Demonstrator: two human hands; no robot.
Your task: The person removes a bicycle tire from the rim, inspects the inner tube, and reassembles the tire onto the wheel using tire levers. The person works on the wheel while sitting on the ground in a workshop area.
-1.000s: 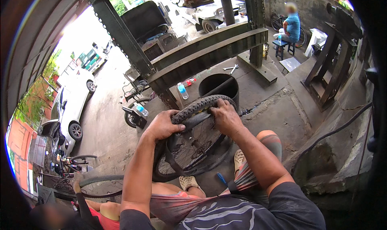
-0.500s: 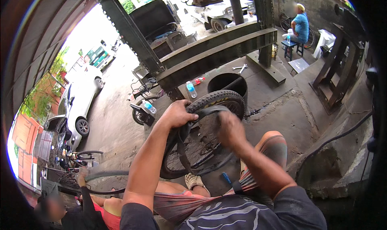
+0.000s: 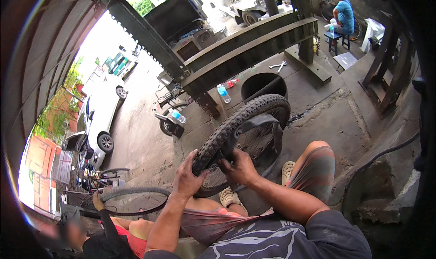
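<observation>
A black knobby rubber bicycle tyre (image 3: 245, 112) on a wire-spoked wheel stands tilted in front of the person, above the grey concrete floor (image 3: 318, 118), well in from the floor's right edge, where a rough raised concrete ledge (image 3: 395, 195) runs. Seen from above, the wheel makes a long oval whose long axis runs from lower left, by the person's hands, to upper right. Its tread faces away and to the left; its spoked side turns toward the person's right knee.

The tread blocks are dense, dull and dusty. A flat, dark grey rubber inner tube (image 3: 261, 121) hangs out of the tyre, limp as a strap, arching across the spokes and drooping on the right.

The left hand (image 3: 187, 179) is curled around the tyre's lower-left end, fingers over the tread and thumb on the near side. The right hand (image 3: 240, 168) is closed, bent fingers pinching the tube beside the tyre's inner edge.

A black round bin (image 3: 254, 83) stands just beyond the wheel's far end, and a cream perforated clog (image 3: 230, 199) sits below the right hand.
</observation>
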